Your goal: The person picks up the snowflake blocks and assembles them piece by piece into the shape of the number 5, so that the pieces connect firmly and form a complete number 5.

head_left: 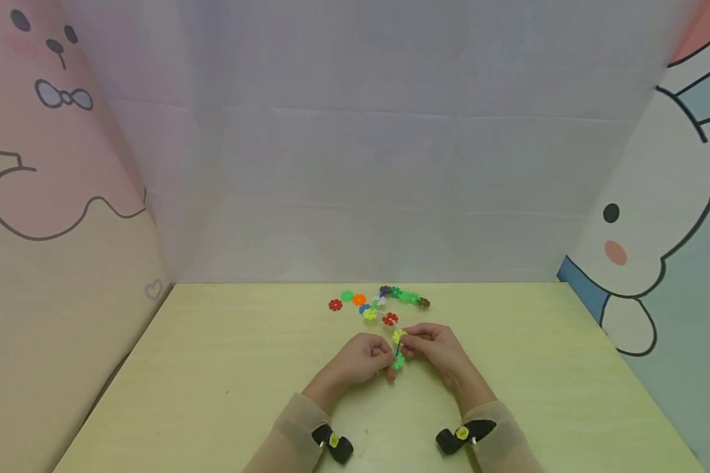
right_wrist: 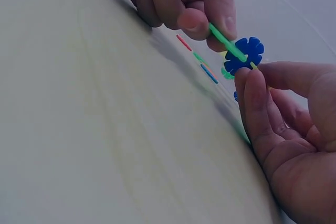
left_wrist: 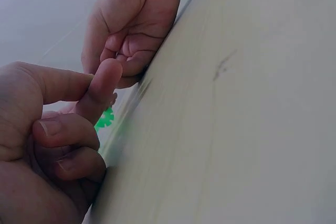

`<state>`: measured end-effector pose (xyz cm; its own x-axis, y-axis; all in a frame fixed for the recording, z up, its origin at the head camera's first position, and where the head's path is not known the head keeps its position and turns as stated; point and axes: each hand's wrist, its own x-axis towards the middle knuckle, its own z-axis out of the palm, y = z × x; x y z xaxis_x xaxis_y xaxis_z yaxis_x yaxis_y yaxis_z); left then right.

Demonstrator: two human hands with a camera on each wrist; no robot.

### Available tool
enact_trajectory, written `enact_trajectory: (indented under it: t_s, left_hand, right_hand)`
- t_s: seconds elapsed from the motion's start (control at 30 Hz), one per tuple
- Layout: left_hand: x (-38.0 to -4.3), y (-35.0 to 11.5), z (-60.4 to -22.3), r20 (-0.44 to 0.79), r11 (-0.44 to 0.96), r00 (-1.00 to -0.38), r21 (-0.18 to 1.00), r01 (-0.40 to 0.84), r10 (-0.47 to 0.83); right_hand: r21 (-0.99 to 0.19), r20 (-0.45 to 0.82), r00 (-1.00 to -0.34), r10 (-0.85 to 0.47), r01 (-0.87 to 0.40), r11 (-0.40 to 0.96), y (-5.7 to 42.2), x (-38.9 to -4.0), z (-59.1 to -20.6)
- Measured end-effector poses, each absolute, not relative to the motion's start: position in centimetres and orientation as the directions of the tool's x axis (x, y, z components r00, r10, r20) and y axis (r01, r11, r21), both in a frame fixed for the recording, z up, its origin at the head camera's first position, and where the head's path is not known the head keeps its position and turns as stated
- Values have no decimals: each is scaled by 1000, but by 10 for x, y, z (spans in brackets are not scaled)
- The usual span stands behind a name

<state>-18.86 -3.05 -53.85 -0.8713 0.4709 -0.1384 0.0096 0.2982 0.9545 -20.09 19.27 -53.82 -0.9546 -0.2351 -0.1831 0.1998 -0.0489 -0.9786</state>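
Observation:
My left hand (head_left: 361,358) pinches a green snowflake disc (head_left: 399,362) between thumb and fingers. A blue snowflake disc (right_wrist: 245,56) is slotted to it, seen flat in the right wrist view and edge-on in the head view. On the blue disc's other side, my right hand (head_left: 440,348) pinches a yellow snowflake disc (head_left: 398,336). Beyond the yellow one lie a red disc (head_left: 390,319) and a second yellow disc (head_left: 369,315) in a line of linked discs. In the left wrist view, my left hand (left_wrist: 58,129) hides most of the pieces.
Further back on the pale table (head_left: 242,368) the discs branch. An orange disc (head_left: 359,299) and a red end disc (head_left: 334,305) lie left; green discs (head_left: 408,297) and a brown disc (head_left: 424,303) lie right. A white backdrop (head_left: 355,164) stands behind the table.

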Motion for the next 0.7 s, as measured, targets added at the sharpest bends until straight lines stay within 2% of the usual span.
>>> enact_trajectory:
  t_s: [0.17, 0.27, 0.53, 0.7]
  left_hand:
    - [-188, -31, -538, -145, 302, -869, 953, 5, 473]
    - [-188, -30, -537, -152, 301, -867, 954, -2, 475]
    - [-185, -27, -536, -148, 307, -870, 952, 4, 471]
    - [-185, -25, -535, -125, 324, -875, 945, 38, 468]
  right_hand:
    - [-982, -179, -956, -233, 188, -19, 193, -201, -538]
    - [-984, -179, -948, -263, 173, 45, 199, -200, -537]
    - [-970, -240, -861, -448, 192, 150, 221, -200, -533]
    - [-970, -242, -840, -485, 189, 156, 222, -201, -535]
